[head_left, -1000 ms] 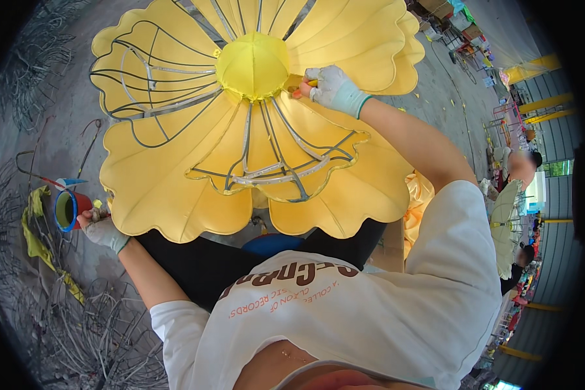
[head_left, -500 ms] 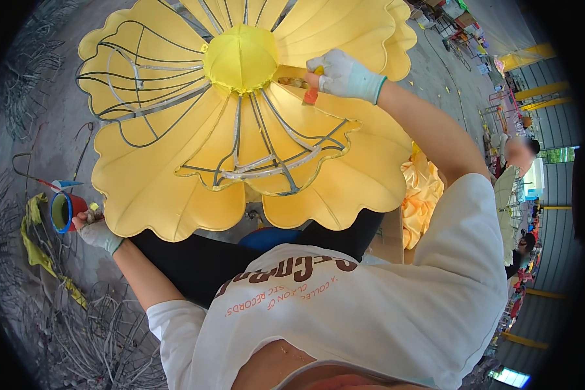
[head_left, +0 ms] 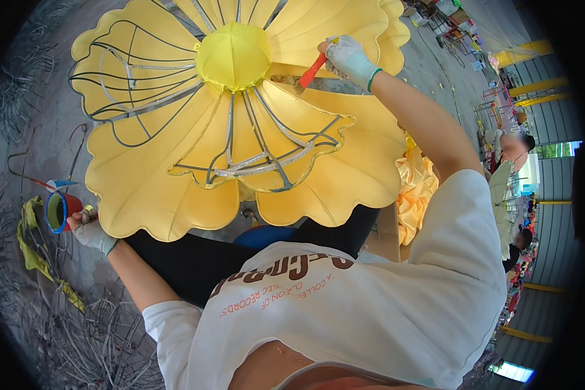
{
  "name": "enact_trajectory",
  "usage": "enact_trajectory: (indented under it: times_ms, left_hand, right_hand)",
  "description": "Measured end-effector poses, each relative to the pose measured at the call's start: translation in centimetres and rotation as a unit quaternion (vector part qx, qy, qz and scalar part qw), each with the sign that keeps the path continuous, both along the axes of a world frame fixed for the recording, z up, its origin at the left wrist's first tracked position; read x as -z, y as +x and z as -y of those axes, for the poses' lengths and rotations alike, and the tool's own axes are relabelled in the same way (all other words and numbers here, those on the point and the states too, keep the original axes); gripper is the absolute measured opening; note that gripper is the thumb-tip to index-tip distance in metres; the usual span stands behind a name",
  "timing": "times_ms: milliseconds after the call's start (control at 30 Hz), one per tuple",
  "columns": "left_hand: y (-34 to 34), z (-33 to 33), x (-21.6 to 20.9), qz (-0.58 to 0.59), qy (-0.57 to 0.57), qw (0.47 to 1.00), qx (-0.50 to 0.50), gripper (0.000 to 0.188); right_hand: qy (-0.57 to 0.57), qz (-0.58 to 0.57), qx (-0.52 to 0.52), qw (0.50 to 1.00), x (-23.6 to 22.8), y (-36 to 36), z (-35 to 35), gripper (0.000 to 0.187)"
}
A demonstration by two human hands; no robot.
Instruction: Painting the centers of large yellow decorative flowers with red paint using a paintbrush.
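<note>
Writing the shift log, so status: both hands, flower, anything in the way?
Right hand gripping red brush-like tool over yellow flower. Left hand at red bucket, grip unclear. Possible obstruction: exposed wire frame.

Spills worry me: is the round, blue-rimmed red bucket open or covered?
Open: the round, blue-rimmed red bucket shows its dark inside.

Big workshop, scuffed grey floor (head_left: pixel 429 71), tangled grey wire (head_left: pixel 104 341) heaped along the left side. Right side has a grey ribbed wall (head_left: pixel 556 250), yellow beams (head_left: pixel 539 87), a window (head_left: pixel 561 150) with greenery outside and a bright pane (head_left: pixel 513 372) lower down. Boxes (head_left: pixel 460 17) and mixed colourful clutter (head_left: pixel 516 279) run along there, daylight coming in.
</note>
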State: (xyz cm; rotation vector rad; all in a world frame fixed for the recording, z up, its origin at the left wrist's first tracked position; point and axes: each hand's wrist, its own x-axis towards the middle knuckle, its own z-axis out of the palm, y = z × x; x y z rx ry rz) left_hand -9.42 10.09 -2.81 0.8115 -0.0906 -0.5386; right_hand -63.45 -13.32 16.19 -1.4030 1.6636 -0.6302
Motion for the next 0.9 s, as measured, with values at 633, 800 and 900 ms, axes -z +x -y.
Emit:
enact_trajectory:
  times_ms: [633, 800, 900]
  left_hand:
    - [-0.1, 0.4, 0.8, 0.001, -0.004, 0.999, 0.048, 0.028]
    - [0.3, 0.3, 0.6, -0.010, -0.001, 0.999, 0.047, 0.028]
    - [0.4, 0.4, 0.6, -0.040, 0.005, 0.999, 0.021, 0.028]
  right_hand:
    - [-0.034, -0.019, -0.065, 0.997, 3.7, 0.5, 3.0, 0.022]
    - [-0.046, -0.063, -0.084, 0.993, 3.3, 1.8, 2.8, 0.023]
    - [-0.036, 0.004, -0.027, 0.999, 2.7, 2.8, 2.3, 0.024]
